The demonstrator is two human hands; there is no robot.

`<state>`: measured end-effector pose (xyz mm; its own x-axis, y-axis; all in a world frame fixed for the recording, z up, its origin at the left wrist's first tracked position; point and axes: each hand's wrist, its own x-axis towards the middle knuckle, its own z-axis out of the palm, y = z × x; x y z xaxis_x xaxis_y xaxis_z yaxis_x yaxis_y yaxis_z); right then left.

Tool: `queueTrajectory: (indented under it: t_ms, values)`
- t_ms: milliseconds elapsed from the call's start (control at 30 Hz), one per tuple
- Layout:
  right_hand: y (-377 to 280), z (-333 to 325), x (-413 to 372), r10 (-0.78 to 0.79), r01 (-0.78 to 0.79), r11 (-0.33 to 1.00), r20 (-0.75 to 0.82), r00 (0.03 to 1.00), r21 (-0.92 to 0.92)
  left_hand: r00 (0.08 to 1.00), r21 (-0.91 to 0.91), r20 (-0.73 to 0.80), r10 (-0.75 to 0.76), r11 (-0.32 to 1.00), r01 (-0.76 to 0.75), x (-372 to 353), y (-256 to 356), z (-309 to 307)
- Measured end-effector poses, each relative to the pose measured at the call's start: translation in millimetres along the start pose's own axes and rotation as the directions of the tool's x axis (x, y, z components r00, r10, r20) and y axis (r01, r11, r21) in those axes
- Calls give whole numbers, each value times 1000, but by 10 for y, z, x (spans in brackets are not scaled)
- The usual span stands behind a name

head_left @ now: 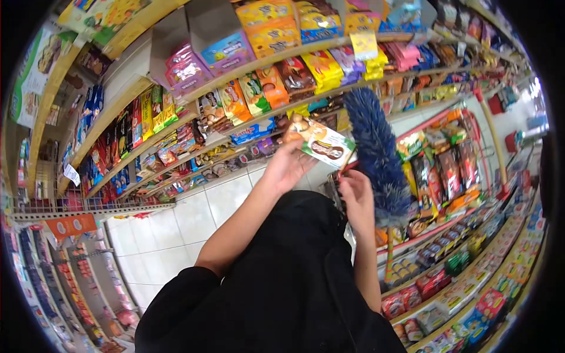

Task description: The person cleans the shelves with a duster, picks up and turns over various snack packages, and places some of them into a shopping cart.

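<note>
My left hand [289,167] grips a small snack box [327,146] by its left end, thumb across the front. The box is white with a brown oval logo, pictures of round biscuits and green corners, and it is tilted in front of the shelves. At its lower right corner is my right hand [357,193], fingers curled; what they hold, if anything, I cannot make out. A fluffy blue duster [378,156] stands just beyond the right hand, its striped handle [389,253] showing below the fibres, past my right forearm.
Curved wooden shelves [276,112] full of bright snack packets run across the front and left. On the right a red-rimmed basket or rack [479,109] holds more packets, with further stocked shelves [477,282] below it. White floor tiles [182,217] show to my left.
</note>
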<state>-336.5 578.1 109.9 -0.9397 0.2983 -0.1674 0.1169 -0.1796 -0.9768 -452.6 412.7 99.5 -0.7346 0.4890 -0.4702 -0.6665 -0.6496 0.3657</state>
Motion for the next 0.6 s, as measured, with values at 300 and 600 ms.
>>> queueTrajectory:
  t_ms: [300, 600]
  values:
    - [-134, 835, 1073, 247, -251, 968, 209, 946, -8, 924, 571, -86, 373, 778, -262, -492, 435, -352]
    - [432, 1923, 1421, 461, -439, 886, 398, 793, -153, 928, -27, -238, 288, 953, -302, -494, 865, -986]
